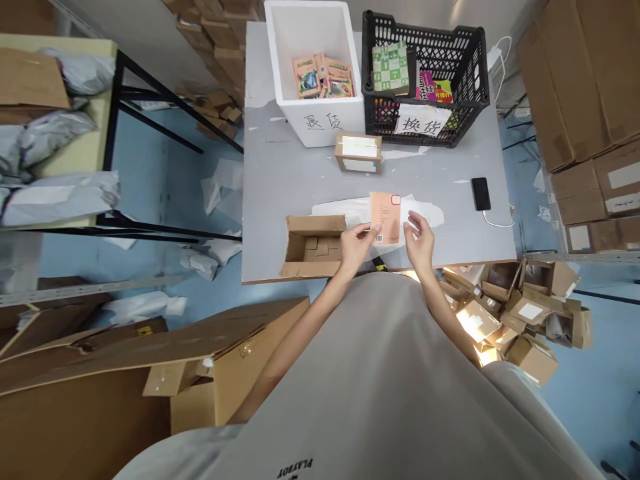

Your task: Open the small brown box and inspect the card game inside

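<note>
Left hand (356, 244) grips the lower left corner of a thin salmon-pink booklet with a barcode (385, 217), held just above the grey tabletop (290, 173) near its front edge. Right hand (420, 239) is beside the booklet's right edge, fingers loosely curled; contact cannot be confirmed. An opened brown cardboard box (314, 247) lies immediately left of the left hand.

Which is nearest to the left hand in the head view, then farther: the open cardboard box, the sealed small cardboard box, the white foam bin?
1. Open cardboard box, beside the left hand.
2. Sealed small cardboard box, mid-table.
3. White foam bin, far edge.
</note>
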A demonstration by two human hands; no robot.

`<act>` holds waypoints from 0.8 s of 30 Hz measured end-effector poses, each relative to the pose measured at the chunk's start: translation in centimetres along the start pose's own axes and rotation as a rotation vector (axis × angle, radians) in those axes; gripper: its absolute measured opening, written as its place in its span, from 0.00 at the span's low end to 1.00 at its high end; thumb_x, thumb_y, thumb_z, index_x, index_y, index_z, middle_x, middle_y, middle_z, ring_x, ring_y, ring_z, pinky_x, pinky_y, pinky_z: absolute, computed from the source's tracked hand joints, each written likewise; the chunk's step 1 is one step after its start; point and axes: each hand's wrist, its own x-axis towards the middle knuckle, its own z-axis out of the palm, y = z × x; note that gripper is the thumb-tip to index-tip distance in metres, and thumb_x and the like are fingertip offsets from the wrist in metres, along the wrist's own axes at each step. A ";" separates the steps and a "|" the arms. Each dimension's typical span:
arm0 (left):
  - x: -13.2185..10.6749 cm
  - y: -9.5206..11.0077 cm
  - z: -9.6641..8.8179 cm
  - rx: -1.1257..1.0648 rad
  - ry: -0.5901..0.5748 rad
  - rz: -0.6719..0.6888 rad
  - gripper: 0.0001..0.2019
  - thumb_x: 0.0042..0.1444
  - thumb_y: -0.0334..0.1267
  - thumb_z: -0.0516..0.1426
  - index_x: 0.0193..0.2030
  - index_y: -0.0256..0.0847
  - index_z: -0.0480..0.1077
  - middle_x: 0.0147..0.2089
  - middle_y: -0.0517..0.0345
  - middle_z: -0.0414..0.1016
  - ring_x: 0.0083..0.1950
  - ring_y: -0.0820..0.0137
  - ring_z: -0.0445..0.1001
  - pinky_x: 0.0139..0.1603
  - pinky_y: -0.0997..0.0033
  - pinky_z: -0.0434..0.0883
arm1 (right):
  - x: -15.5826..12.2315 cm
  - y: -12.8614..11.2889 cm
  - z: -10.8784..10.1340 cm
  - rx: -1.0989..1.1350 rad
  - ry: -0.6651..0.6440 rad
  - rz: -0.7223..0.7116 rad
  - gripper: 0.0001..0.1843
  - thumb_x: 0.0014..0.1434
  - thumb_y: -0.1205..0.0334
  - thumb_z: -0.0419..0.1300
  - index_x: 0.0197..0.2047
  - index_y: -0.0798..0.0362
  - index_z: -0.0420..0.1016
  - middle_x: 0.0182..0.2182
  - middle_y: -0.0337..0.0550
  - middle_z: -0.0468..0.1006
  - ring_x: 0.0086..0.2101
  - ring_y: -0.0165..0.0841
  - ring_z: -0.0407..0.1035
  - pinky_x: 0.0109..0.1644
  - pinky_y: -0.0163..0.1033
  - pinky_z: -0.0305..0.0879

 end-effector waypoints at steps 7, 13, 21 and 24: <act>-3.1 2.0 1.4 0.109 -0.048 0.258 0.15 0.63 0.53 0.71 0.51 0.52 0.90 0.62 0.53 0.88 0.68 0.47 0.83 0.78 0.44 0.73 | -2.2 -2.2 2.9 0.116 -0.121 0.033 0.36 0.60 0.30 0.72 0.59 0.50 0.82 0.60 0.55 0.87 0.61 0.48 0.82 0.64 0.52 0.83; -1.6 2.2 -1.0 0.122 0.076 0.242 0.25 0.57 0.54 0.75 0.59 0.47 0.87 0.69 0.46 0.83 0.72 0.47 0.78 0.75 0.46 0.75 | -1.1 -2.3 2.0 0.102 -0.082 0.008 0.35 0.65 0.26 0.64 0.54 0.50 0.85 0.50 0.51 0.90 0.52 0.47 0.84 0.56 0.49 0.84; 0.7 0.2 -3.9 -0.136 -0.106 -0.082 0.29 0.49 0.67 0.77 0.39 0.40 0.89 0.41 0.49 0.89 0.48 0.56 0.85 0.57 0.57 0.80 | -1.5 -1.7 1.8 0.187 -0.174 0.110 0.42 0.59 0.22 0.66 0.58 0.49 0.86 0.49 0.50 0.91 0.48 0.46 0.85 0.54 0.50 0.84; 0.3 -0.3 -3.5 -0.178 -0.043 -0.093 0.31 0.45 0.68 0.78 0.40 0.40 0.89 0.39 0.51 0.89 0.44 0.58 0.85 0.53 0.58 0.81 | -1.6 -1.7 2.0 0.184 -0.188 0.117 0.43 0.59 0.20 0.65 0.59 0.48 0.86 0.48 0.48 0.90 0.47 0.44 0.85 0.53 0.48 0.83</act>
